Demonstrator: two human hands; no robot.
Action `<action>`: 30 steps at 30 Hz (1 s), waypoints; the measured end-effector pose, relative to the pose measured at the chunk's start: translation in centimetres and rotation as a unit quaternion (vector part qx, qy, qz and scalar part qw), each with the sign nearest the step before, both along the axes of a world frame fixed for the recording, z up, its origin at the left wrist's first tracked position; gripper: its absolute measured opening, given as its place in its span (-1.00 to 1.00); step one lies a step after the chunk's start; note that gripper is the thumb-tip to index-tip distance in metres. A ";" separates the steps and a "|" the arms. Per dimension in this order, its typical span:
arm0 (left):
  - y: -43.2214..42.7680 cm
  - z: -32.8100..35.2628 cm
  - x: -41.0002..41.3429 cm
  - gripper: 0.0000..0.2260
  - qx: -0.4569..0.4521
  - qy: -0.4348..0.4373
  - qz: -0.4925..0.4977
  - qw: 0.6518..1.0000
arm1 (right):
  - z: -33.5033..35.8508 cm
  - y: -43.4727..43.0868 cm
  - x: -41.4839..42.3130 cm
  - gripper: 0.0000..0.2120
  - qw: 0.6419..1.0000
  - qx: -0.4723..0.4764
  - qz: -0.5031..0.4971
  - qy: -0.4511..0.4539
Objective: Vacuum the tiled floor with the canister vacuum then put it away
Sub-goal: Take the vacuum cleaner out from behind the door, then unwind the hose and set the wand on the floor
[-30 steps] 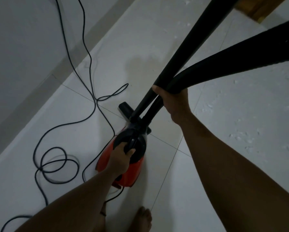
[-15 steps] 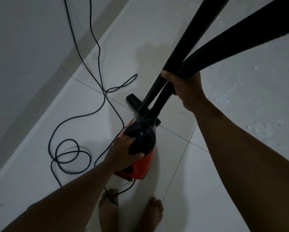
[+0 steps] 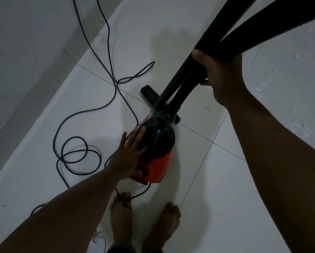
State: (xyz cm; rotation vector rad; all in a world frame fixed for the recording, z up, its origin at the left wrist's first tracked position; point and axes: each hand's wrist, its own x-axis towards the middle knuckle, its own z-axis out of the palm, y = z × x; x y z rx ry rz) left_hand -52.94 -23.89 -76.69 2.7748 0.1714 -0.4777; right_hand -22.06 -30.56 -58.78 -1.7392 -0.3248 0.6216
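Observation:
The red and black canister vacuum (image 3: 158,152) sits on the white tiled floor (image 3: 217,179) just ahead of my bare feet. My left hand (image 3: 129,152) lies flat with straight fingers on the canister's left side, the thumb low on the red body. My right hand (image 3: 218,73) grips the black wand and the black hose (image 3: 186,79) together, above and beyond the canister. Both tubes rise out of the frame at the top right. A black floor nozzle (image 3: 149,94) shows just past the canister.
The black power cord (image 3: 76,154) loops in coils on the tiles to the left, runs up toward the wall (image 3: 25,42), and trails from the canister's rear across my left foot (image 3: 121,210). White specks dot the tiles at right (image 3: 290,88).
My left hand let go of the canister's top handle and now lies flat on its side. The view has shifted so the vacuum and my feet appear closer.

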 end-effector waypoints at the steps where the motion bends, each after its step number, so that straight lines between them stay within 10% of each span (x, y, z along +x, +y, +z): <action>1: -0.1 0.0 -0.1 0.22 0.010 0.002 0.005 1.000 | 0.0 0.0 0.0 -0.80 1.000 -0.003 0.000 -0.001; 20: -1.2 2.4 0.1 0.21 -0.015 0.058 0.060 0.996 | -0.4 0.2 -0.4 -0.75 1.000 -0.020 -0.016 0.008; 30: -0.6 9.5 3.5 -0.45 -0.184 0.113 0.224 0.950 | 0.8 0.7 -0.7 -0.82 0.999 -0.035 -0.034 0.012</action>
